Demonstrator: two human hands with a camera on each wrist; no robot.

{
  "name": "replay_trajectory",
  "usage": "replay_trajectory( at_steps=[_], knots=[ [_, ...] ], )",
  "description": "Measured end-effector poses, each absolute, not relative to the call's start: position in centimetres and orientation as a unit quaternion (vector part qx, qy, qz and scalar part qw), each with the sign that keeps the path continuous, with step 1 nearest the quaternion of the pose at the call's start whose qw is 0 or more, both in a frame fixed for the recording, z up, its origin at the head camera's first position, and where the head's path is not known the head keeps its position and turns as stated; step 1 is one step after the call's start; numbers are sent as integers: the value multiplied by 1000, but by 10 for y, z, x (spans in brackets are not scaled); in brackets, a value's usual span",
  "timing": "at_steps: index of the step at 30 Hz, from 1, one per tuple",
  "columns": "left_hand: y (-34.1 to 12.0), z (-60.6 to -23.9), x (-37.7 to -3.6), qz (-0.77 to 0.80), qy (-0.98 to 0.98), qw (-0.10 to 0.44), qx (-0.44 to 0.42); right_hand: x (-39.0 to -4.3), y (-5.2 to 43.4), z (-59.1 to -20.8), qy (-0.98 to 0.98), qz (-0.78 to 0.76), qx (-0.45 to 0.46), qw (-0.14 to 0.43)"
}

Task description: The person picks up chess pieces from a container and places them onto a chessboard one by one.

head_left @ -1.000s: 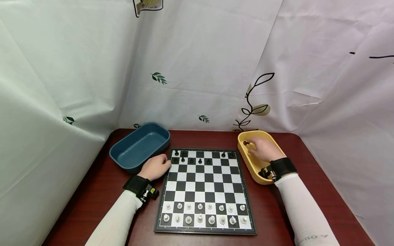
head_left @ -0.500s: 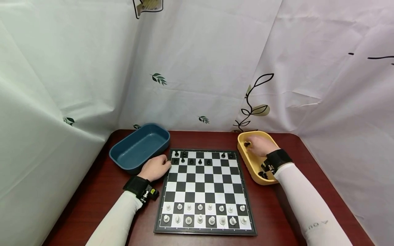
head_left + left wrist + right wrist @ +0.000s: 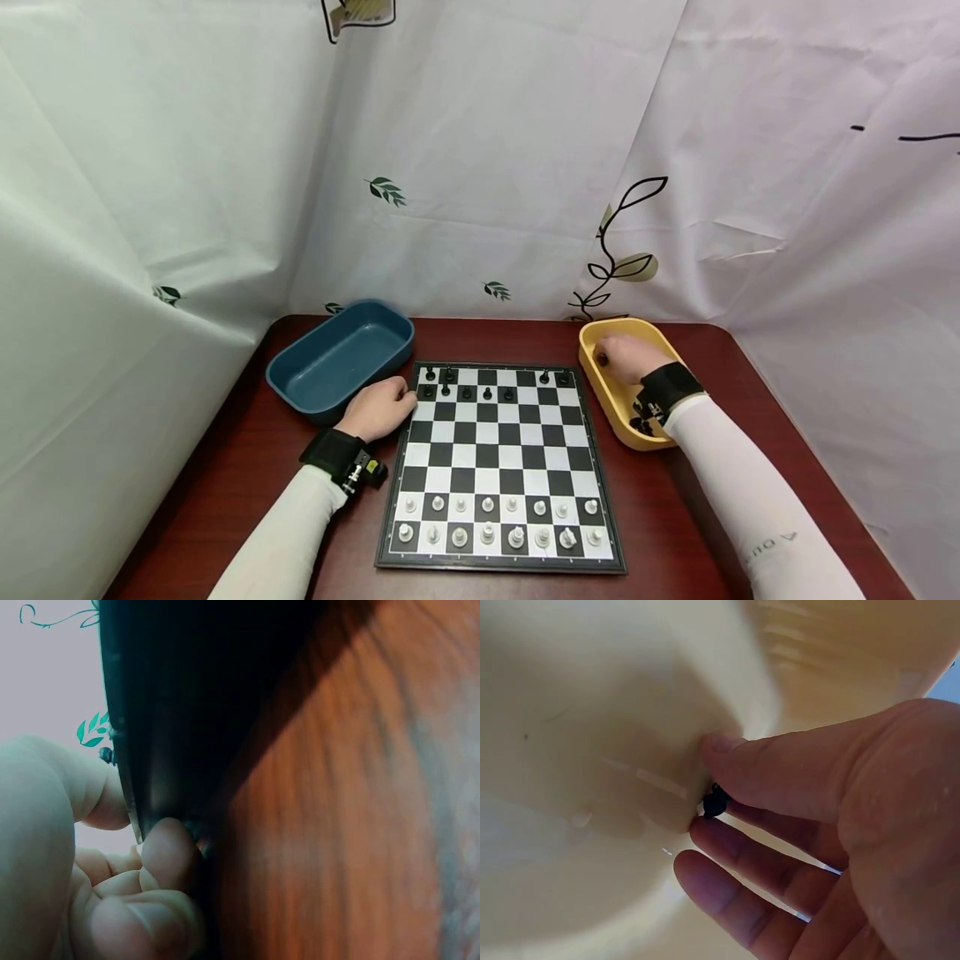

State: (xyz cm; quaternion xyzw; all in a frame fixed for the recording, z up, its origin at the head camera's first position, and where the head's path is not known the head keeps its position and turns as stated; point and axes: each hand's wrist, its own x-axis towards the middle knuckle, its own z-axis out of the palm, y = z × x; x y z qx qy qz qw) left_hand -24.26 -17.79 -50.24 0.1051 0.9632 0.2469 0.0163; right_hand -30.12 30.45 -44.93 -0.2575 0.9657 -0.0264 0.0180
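1. While my right hand (image 3: 626, 357) sits inside the yellow tray (image 3: 609, 400), its thumb and forefinger close on a small black chess piece (image 3: 715, 802) at the tray's far end; the other fingers (image 3: 735, 900) hang loose below it.
2. From the right wrist view the piece is mostly hidden between the fingertips, so I cannot tell which kind it is; probably a pawn, judging by the round head.
3. I judge the piece light, hard and smooth, so it could roll or slip out of a loose pinch. The narrow neck just under the head looks like the surest place to hold, with the base left free.
4. My left hand (image 3: 378, 408) rests on the counter (image 3: 247, 467), fingers curled, pinching the near left edge of the chessboard (image 3: 501, 467) between thumb and forefinger.
5. White pieces (image 3: 498, 521) fill the two near rows, and several black pieces (image 3: 467, 383) stand in the far rows.
6. More dark pieces (image 3: 641, 425) lie at the tray's near end, by my wrist.
7. An empty blue tray (image 3: 341, 354) stands beside the board's far left corner.
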Motion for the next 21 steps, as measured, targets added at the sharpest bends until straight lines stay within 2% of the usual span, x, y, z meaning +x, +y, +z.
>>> replay_trajectory(
  at_steps=[13,21],
  knots=[
    [-177,-501,-243,243,965,18,99,-302,311,-452,959,-43,-279,15],
    [-176,-498,-243,242,965,16,98,-295,321,-446,967,-93,-238,0]
  ],
)
